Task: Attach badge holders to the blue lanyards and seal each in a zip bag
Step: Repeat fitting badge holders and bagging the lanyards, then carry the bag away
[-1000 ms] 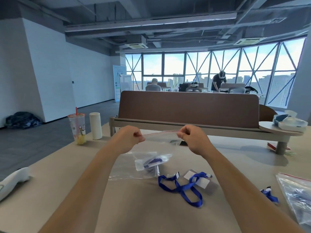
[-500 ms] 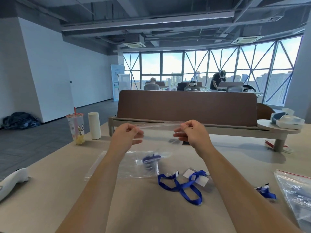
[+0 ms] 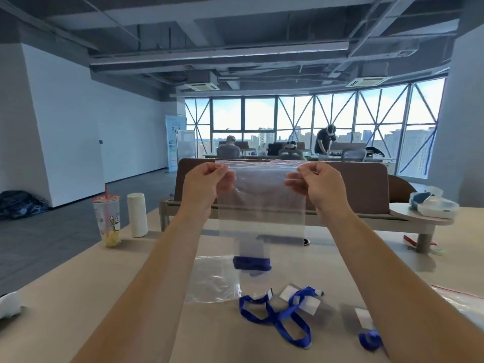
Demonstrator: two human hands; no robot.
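Observation:
A clear zip bag (image 3: pixel 262 205) with a red zip line hangs in the air in front of me. My left hand (image 3: pixel 207 182) pinches its top left corner and my right hand (image 3: pixel 317 183) pinches its top right corner. A folded blue lanyard with a badge holder (image 3: pixel 251 260) sits at the bottom of the bag. On the table below lie a loose blue lanyard (image 3: pixel 277 315) with badge holders (image 3: pixel 301 299), another badge holder (image 3: pixel 358 318) and a small blue lanyard (image 3: pixel 369 340) partly hidden by my right forearm.
An empty zip bag (image 3: pixel 212 281) lies flat on the beige table (image 3: pixel 78 297). A drink cup (image 3: pixel 108 218) and a white cylinder (image 3: pixel 137 214) stand at the far left. More bags (image 3: pixel 463 299) at the right edge. A brown divider (image 3: pixel 366 189) runs across the back.
Both hands rose with the zip bag from just above the table to chest height. The bag now hangs upright and the lanyard has slid to its bottom.

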